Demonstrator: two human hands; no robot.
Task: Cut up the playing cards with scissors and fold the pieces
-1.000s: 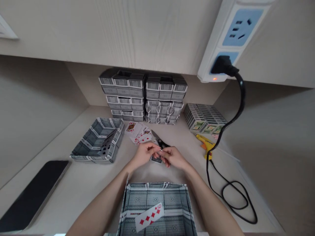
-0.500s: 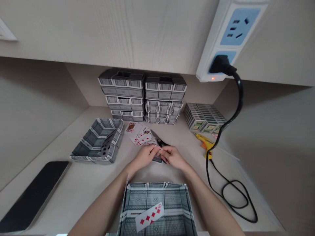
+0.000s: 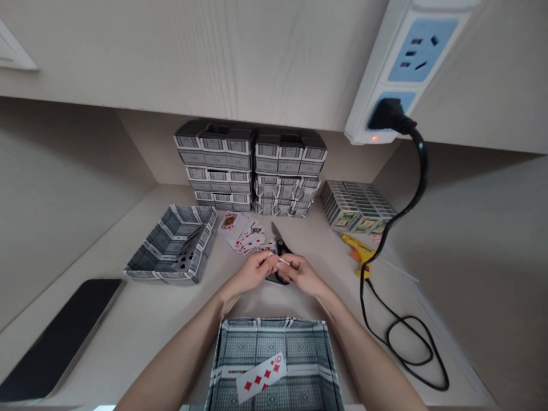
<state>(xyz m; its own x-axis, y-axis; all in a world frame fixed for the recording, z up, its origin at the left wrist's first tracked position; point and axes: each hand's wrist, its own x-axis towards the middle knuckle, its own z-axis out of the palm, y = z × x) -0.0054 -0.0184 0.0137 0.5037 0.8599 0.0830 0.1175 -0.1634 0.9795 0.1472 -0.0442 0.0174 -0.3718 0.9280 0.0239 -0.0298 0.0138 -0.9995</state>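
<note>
My left hand (image 3: 258, 268) and my right hand (image 3: 301, 272) meet over the desk, fingers pinched. Between them is a thin white edge, apparently a folded playing card (image 3: 283, 261); most of it is covered by my fingers. Black-handled scissors (image 3: 281, 246) lie just beyond, partly under the hands. A spread of playing cards (image 3: 245, 233) lies face up to the left of the scissors. Close to me, between my forearms, stands a grey box made of cards (image 3: 274, 337), with a cut nine of diamonds (image 3: 261, 377) inside.
Another card-made tray (image 3: 166, 242) with loose cards stands left, near a black phone (image 3: 60, 339). Stacked card boxes (image 3: 252, 165) fill the back. Packs of cards (image 3: 355, 205) and a yellow glue gun (image 3: 359, 252) are right, with its cord (image 3: 400, 211) hanging from a power strip (image 3: 411, 74).
My fingers have shifted slightly, and the white edge between them shows more. More of the scissors is visible around my hands. The view has moved a little.
</note>
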